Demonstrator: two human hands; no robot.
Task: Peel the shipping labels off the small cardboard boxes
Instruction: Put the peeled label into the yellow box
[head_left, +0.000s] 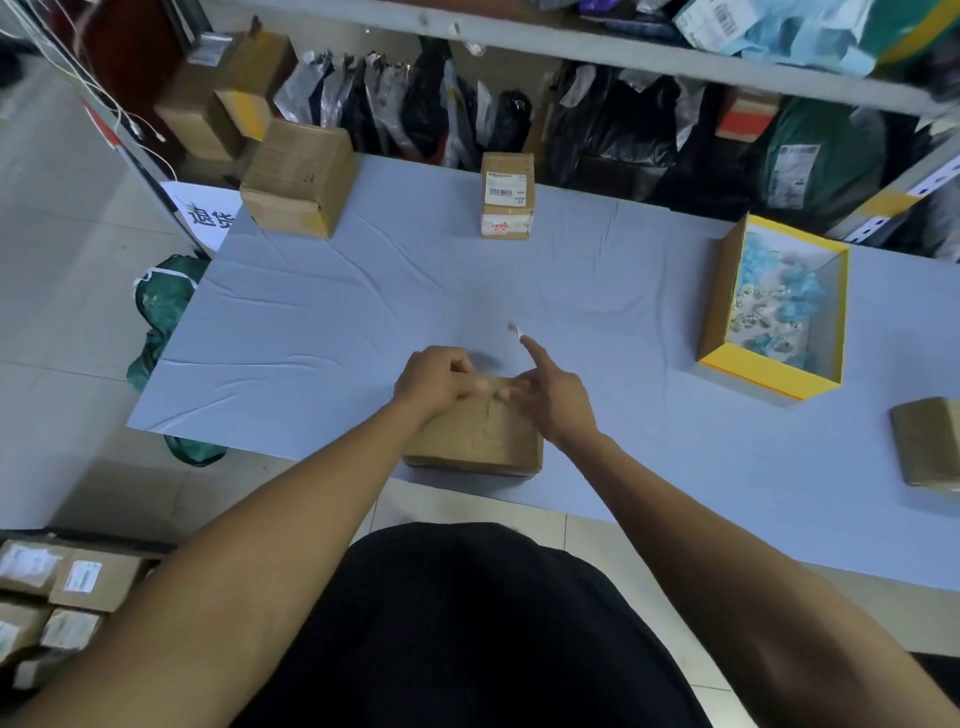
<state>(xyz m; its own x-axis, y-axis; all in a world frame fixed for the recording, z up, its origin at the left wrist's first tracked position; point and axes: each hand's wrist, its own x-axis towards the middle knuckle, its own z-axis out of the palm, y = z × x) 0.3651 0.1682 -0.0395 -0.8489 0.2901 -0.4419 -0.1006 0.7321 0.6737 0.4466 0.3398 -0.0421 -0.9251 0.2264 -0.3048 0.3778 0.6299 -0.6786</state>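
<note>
Near box (475, 434) lies flat, long side along table edge; left hand (434, 382) grips it, right hand (548, 392) released.

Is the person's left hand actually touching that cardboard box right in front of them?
Touching. The head view shows the left hand curled over the far top edge of the cardboard box, with no gap.

Soft even light, blurred hands, bowed edges.

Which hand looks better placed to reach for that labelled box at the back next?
Probably the right hand: its forefinger already points toward the labelled box, and it looks loose. The left hand is curled on the near box, steadying it.
</note>
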